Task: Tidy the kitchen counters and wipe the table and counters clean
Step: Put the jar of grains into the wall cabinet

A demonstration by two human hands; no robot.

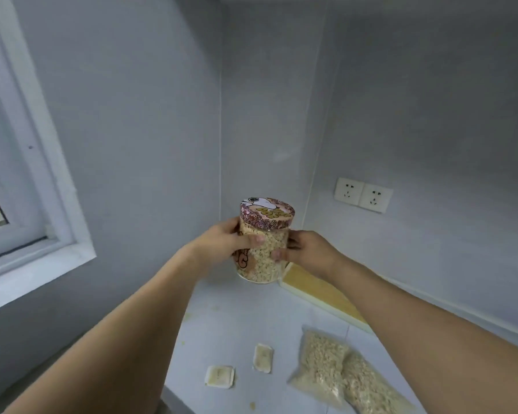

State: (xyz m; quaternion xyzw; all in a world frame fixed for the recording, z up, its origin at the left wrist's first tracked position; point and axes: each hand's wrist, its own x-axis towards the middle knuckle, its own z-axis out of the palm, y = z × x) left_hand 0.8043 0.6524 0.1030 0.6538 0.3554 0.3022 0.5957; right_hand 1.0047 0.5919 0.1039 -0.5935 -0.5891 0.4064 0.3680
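Pale tiled desk [251,318] — two clear bags of grain [346,375] at 5 o'clock, two small white sachets [240,367] at 6, yellow board [320,289] along the right wall.

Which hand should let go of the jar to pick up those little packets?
Probably the left hand: its arm passes nearest the small packets. The right hand can keep gripping the jar; its arm lies over the grain bags.

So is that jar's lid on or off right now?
On. The patterned lid sits on top of the jar, which both the left hand and right hand hold up, slightly tilted, above the counter.
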